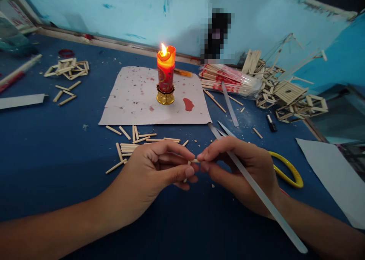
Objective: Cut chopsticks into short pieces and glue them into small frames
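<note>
Candle [165, 76] burns on a sheet of paper [128, 100], and on the near side of it, between the two hands, is a short wooden stick [195, 161]. The right hand [242, 165] pinches one end of this stick, its fingertips close together. The left hand [161, 166] has its thumb and fingers closed around a second stick [189, 163], which shows only in part by the thumb. The two sticks seem to meet, but I cannot tell if they are stuck together. Each one should be very light and stiff, not bendy. The wood looks dry and not slippery, so a soft pinch should be enough. It is thin, though, so a hard twist could snap it. The best place to hold each stick is near its outer end, away from the spot where they meet. A cloudy white rod [256, 189], maybe a glue stick, lies across the right hand, nearer than the candle and to its right; it looks smooth and a bit bendy. More loose sticks [129, 150] lie nearer than the candle and to its left, small enough to pick up with two fingertips.
</note>
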The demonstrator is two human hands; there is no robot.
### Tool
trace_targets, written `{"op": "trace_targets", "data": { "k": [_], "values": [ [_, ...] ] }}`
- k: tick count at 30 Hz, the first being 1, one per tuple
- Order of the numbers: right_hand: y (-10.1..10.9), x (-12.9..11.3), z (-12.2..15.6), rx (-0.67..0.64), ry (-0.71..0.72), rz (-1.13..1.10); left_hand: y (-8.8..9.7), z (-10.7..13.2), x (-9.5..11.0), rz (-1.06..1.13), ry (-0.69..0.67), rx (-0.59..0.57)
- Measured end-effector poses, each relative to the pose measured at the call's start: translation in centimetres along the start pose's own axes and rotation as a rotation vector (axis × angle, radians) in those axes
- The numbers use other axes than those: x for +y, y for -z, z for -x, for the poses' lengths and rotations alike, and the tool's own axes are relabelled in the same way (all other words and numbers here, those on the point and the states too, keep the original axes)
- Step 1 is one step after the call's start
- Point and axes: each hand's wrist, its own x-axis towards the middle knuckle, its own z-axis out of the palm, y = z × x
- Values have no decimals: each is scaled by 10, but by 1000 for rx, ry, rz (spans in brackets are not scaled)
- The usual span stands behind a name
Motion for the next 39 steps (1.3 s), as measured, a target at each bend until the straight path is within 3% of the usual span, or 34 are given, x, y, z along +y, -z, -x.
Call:
{"op": "trace_targets", "data": {
  "k": [16,30,39],
  "values": [
    [-1,-1,0,-53,15,96,-3,1,1,-54,12,75],
    [4,0,-1,-92,66,125,-2,1,0,-40,37,24],
    [2,1,0,-59,13,72,-2,0,2,-41,28,53]
  ]
}}
